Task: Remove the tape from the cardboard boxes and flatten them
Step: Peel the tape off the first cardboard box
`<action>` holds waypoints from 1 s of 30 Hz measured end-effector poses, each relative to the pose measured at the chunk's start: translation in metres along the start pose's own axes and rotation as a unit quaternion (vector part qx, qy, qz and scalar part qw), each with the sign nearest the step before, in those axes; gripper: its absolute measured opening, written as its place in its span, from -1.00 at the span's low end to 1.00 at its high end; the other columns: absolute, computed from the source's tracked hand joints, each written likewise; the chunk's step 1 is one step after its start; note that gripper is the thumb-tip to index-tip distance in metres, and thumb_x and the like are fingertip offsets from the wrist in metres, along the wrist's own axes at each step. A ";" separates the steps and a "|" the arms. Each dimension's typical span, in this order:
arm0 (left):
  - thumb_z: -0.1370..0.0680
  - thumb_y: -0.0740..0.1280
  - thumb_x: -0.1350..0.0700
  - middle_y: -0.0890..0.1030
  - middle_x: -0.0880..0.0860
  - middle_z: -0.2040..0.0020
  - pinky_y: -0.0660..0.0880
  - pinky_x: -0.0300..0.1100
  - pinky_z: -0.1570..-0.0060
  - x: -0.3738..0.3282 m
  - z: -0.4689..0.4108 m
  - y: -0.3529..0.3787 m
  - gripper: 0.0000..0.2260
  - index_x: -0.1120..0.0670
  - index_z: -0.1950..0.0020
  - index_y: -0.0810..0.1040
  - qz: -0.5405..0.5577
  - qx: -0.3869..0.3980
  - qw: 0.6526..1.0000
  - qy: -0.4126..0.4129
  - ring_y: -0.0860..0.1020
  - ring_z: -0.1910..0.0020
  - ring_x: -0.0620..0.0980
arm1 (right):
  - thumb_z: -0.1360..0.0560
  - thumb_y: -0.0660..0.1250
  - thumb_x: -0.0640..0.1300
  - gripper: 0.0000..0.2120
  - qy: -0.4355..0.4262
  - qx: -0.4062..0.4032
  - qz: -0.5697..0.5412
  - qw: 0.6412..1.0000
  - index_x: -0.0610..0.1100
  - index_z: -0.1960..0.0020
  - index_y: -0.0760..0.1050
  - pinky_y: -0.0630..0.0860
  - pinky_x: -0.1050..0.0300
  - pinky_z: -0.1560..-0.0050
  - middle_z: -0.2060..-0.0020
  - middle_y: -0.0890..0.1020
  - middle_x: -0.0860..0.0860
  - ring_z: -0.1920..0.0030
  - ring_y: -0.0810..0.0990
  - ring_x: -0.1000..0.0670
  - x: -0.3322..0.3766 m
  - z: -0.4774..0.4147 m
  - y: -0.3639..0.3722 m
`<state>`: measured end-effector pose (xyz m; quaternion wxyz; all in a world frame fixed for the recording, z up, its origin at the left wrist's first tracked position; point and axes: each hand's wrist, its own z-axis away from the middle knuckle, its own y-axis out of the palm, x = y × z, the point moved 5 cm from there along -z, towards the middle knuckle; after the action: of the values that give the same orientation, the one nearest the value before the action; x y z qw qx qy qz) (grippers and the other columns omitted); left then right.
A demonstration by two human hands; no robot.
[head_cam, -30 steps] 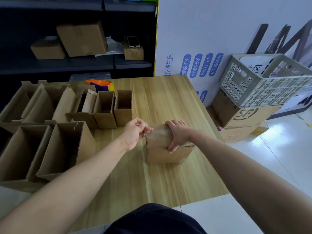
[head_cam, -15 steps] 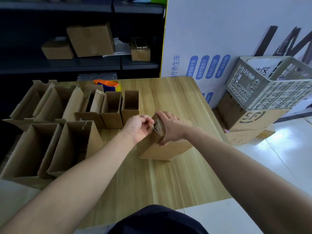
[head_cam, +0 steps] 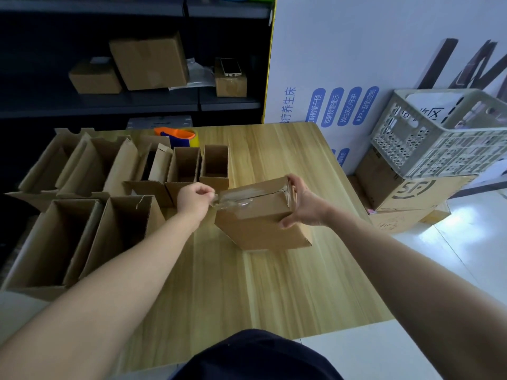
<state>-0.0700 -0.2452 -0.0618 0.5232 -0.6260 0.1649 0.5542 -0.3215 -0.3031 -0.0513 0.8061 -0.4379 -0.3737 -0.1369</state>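
A small closed cardboard box [head_cam: 258,223] stands tilted on the wooden table [head_cam: 274,283], one bottom edge down. My right hand [head_cam: 304,204] grips its upper right end, thumb on the near side. A strip of clear tape [head_cam: 236,198] is partly peeled off the box's top seam. My left hand [head_cam: 195,199] pinches the loose left end of that strip, just left of the box.
Several opened, empty cardboard boxes [head_cam: 120,231] lie in rows on the table's left half. An orange tape dispenser [head_cam: 175,135] sits at the far edge. Dark shelves [head_cam: 137,102] hold more boxes behind. On the floor, right, a grey plastic crate [head_cam: 444,135] rests on stacked cartons.
The box has been tipped and turned so its taped top faces me. My left hand has pulled the tape end leftwards, lifting the strip off the seam. My right hand moved to the box's right end.
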 end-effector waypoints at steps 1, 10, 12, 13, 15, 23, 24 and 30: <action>-0.50 0.38 0.21 0.56 -0.10 0.19 0.42 -0.28 0.15 -0.007 0.005 0.010 -0.88 0.00 0.16 0.58 -0.014 0.037 0.999 0.035 0.51 0.16 -0.16 | -0.15 0.62 -0.21 0.20 0.004 0.003 0.005 1.000 0.09 -0.49 -0.13 0.36 -0.10 -0.34 -0.34 0.25 -0.04 -0.29 0.35 -0.11 -0.001 -0.002 0.001; -0.55 0.30 0.00 0.54 0.03 -0.05 0.46 -0.16 -0.01 -0.048 0.037 0.060 -0.73 0.09 -0.19 0.53 -0.156 0.159 0.961 0.165 0.49 0.01 -0.04 | -0.19 0.60 -0.16 0.27 0.041 0.007 0.035 0.998 0.09 -0.49 -0.31 0.32 -0.02 -0.35 -0.42 0.15 -0.04 -0.37 0.27 -0.11 -0.026 0.001 0.000; -0.48 0.40 -0.05 0.47 0.02 -0.04 0.42 -0.14 -0.05 -0.047 0.041 0.069 -0.69 0.08 -0.13 0.52 -0.215 0.170 0.945 0.176 0.43 -0.03 -0.01 | -0.19 0.61 -0.09 0.29 0.031 0.011 0.066 0.997 0.09 -0.50 -0.35 0.31 -0.01 -0.36 -0.46 0.05 0.01 -0.38 0.25 -0.10 -0.023 0.000 0.002; -0.48 0.41 -0.01 0.48 0.02 -0.03 0.40 -0.16 -0.02 -0.047 0.041 0.071 -0.75 0.09 -0.07 0.54 -0.221 0.160 0.944 0.184 0.44 -0.03 0.00 | -0.18 0.61 -0.06 0.30 0.024 0.016 0.084 0.996 0.09 -0.50 -0.35 0.31 -0.05 -0.37 -0.46 0.00 0.05 -0.39 0.22 -0.10 -0.020 0.001 0.003; -0.50 0.40 0.08 0.53 0.02 0.03 0.37 -0.21 0.08 -0.049 0.041 0.071 -0.89 0.10 0.05 0.58 -0.227 0.143 0.942 0.202 0.48 0.03 -0.01 | -0.18 0.61 0.02 0.28 0.016 0.023 0.130 0.991 0.07 -0.51 -0.31 0.27 -0.11 -0.40 -0.46 -0.09 0.13 -0.44 0.13 -0.10 -0.017 0.003 0.002; -0.49 0.40 0.17 0.59 -0.02 0.23 0.31 -0.37 0.35 -0.055 0.048 0.082 -0.91 0.07 0.22 0.61 -0.208 0.188 0.933 0.228 0.47 0.34 -0.17 | -0.17 0.52 0.23 0.12 -0.012 0.006 0.397 0.918 -0.09 -0.51 -0.01 -0.08 -0.24 -0.46 -0.44 0.18 -0.03 -0.46 0.08 -0.12 0.007 -0.002 0.016; -0.49 0.39 0.19 0.59 -0.01 0.24 0.34 -0.37 0.38 -0.052 0.047 0.080 -0.90 0.08 0.23 0.59 -0.192 0.187 0.939 0.216 0.49 0.36 -0.16 | -0.18 0.54 0.19 0.09 -0.010 0.007 0.394 0.919 -0.10 -0.50 0.02 0.01 -0.20 -0.45 -0.41 0.23 -0.03 -0.42 0.18 -0.11 0.007 -0.001 0.018; -0.51 0.36 0.21 0.52 -0.07 0.25 0.35 -0.29 0.16 -0.026 0.024 0.045 -0.88 0.09 0.23 0.56 -0.156 0.079 0.973 0.152 0.45 0.24 -0.17 | -0.15 0.59 0.06 0.06 -0.002 0.015 0.327 0.945 -0.12 -0.46 0.06 0.22 0.00 -0.36 -0.33 0.24 -0.02 -0.31 0.26 -0.07 -0.005 0.004 0.020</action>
<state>-0.1263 -0.2521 -0.0569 0.6196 -0.6780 0.1860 0.3491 -0.3159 -0.2888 -0.0662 0.8121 -0.5245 -0.2137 0.1405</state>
